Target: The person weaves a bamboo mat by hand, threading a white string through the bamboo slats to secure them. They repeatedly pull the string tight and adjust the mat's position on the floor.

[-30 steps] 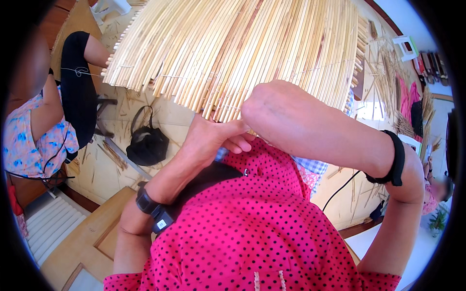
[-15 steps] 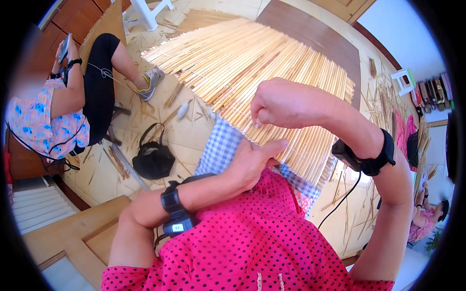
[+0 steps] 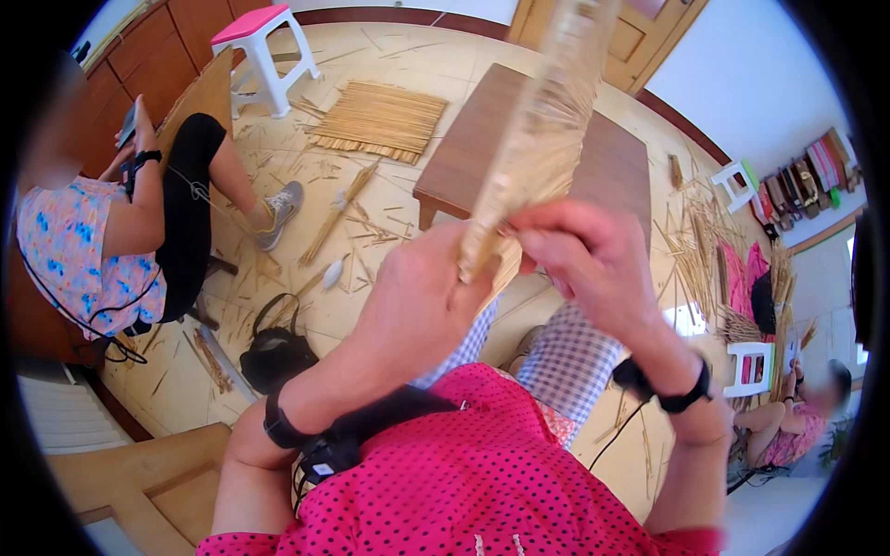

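A mat of straw stalks [image 3: 536, 139] is lifted off my lap and tilted up on edge, so it shows as a narrow, blurred band reaching away from me. My left hand [image 3: 408, 292] is closed round the mat's near end, thumb side up. Against the mat's edge, just right of that grip, my right hand [image 3: 598, 264] pinches thumb and fingertips together. What sits between those fingertips is too small to make out. Below both hands are my legs in blue checked trousers [image 3: 570, 347].
Beyond the mat stands a low brown table [image 3: 612, 171]. Another straw mat [image 3: 380, 120] lies on the floor near a pink-topped stool [image 3: 269, 56]. A seated person [image 3: 102, 241] is at left, another [image 3: 802, 426] at far right. Loose stalks and a black bag [image 3: 278, 357] lie about.
The mat has gone from lying flat over my lap to standing on edge. My left hand has risen and gripped its end; my right hand has turned and come down beside it.
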Demonstrator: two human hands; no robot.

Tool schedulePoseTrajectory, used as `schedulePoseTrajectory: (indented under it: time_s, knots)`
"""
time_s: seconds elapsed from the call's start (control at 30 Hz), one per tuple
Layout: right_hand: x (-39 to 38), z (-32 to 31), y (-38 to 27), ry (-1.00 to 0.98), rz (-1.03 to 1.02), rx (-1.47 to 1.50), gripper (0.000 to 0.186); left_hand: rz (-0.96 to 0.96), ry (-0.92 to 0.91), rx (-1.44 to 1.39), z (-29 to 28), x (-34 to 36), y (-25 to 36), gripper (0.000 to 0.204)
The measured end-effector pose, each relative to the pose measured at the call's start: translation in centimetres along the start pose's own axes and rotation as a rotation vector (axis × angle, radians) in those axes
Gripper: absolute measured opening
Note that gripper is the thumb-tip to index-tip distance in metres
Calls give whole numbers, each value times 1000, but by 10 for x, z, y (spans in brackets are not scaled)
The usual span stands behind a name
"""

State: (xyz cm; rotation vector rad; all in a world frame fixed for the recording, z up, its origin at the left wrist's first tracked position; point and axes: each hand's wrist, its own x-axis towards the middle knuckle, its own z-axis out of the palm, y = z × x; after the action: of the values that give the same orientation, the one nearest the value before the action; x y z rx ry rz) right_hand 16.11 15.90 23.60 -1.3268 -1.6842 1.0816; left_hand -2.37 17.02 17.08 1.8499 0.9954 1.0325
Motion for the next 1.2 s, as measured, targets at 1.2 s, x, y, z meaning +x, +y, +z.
schedulePoseTrajectory:
  time_s: [1.2]
  knots:
    - [-220, 13, 133, 780, -42, -94, 38, 740, -318, 648, 103, -48, 27, 39]
